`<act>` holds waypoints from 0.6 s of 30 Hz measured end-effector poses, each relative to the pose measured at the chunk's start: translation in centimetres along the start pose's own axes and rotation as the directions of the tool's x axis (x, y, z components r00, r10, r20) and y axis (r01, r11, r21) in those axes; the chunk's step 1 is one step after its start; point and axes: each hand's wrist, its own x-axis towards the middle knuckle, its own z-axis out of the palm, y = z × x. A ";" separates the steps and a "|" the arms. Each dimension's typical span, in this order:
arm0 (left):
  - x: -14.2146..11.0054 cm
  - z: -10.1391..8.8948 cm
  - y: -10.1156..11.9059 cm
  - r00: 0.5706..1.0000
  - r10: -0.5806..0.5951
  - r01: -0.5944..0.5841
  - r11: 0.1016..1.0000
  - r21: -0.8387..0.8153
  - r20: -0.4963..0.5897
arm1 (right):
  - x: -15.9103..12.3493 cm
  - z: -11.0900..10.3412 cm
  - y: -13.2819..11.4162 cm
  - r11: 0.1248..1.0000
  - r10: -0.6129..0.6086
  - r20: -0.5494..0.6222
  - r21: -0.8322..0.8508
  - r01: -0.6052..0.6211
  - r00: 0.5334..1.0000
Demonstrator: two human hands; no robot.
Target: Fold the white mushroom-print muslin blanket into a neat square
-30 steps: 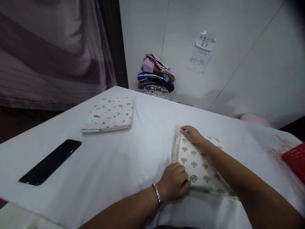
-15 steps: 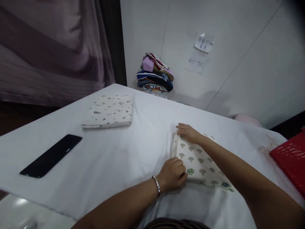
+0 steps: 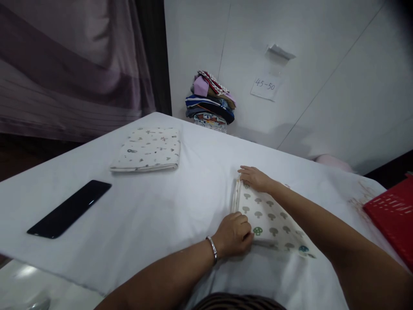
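Note:
A folded cream cloth with grey mushrooms, plus a green and a blue one, lies on the right half of the table. My left hand, below a silver bracelet, has its fingers curled on the cloth's near left corner. At the far left corner, my right hand pinches the edge, its outer fingers reaching past the cloth. My right forearm covers part of the cloth's right side. Farther left lies a second folded cloth, white with small scattered prints.
White fabric covers the table. A glossy black slab lies at left, a red item at the right edge. Behind the table stands a stack of folded clothes; a note reading 45-50 hangs on the wall.
My hands stay at the same two corners of the mushroom cloth, nearly still. On the wall, the upper paper note has curled up so its writing no longer shows.

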 end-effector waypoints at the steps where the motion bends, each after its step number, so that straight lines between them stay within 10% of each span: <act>1: 0.0 0.0 0.0 1.000 0.000 0.000 1.000 0.001 0.001 | 0.0 0.0 0.0 1.000 -0.006 0.001 -0.002 0.006 1.000; 18: -0.1 0.2 -0.1 0.999 0.032 -0.032 0.999 0.017 -0.002 | 0.6 1.1 0.1 0.966 0.014 -0.045 0.260 -0.002 0.999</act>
